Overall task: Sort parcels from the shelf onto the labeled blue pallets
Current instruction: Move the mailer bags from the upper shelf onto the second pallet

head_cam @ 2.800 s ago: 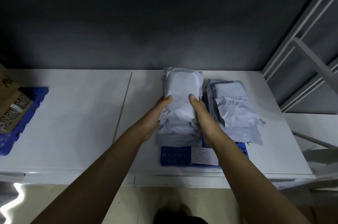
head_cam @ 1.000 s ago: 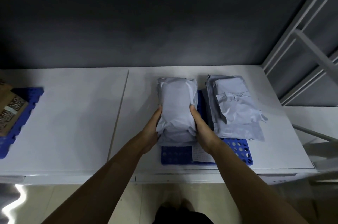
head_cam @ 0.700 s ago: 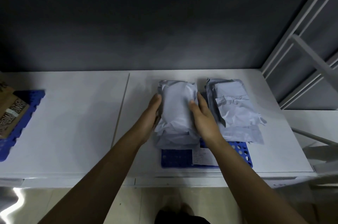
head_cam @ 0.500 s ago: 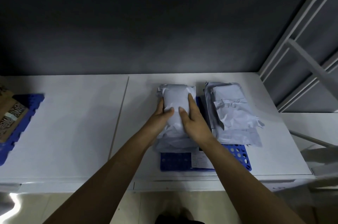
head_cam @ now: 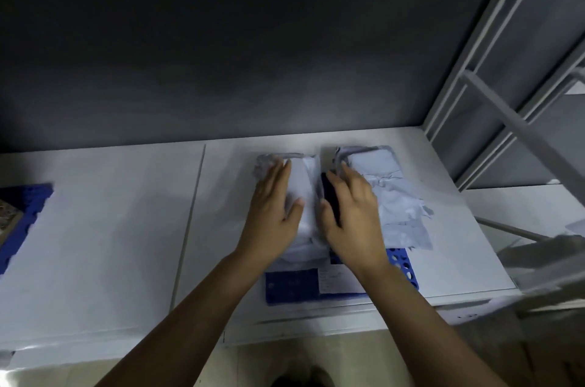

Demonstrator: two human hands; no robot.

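Note:
A blue perforated pallet (head_cam: 294, 287) with a white paper label (head_cam: 335, 279) lies near the table's front edge. On it stand two piles of pale grey plastic mailer parcels. My left hand (head_cam: 272, 212) lies flat, fingers straight, on the top parcel of the left pile (head_cam: 305, 190). My right hand (head_cam: 351, 215) rests with spread fingers across the gap, touching the left edge of the right pile (head_cam: 395, 196). Neither hand grips anything.
The white table (head_cam: 110, 228) runs left to a second blue pallet (head_cam: 19, 219) holding a brown parcel at the frame edge. A grey metal shelf frame (head_cam: 506, 102) rises at the right. A dark wall stands behind the table.
My hands have let go of the sides of the top left parcel and moved apart on top. The left hand now lies flat on it; the right has slid towards the right pile.

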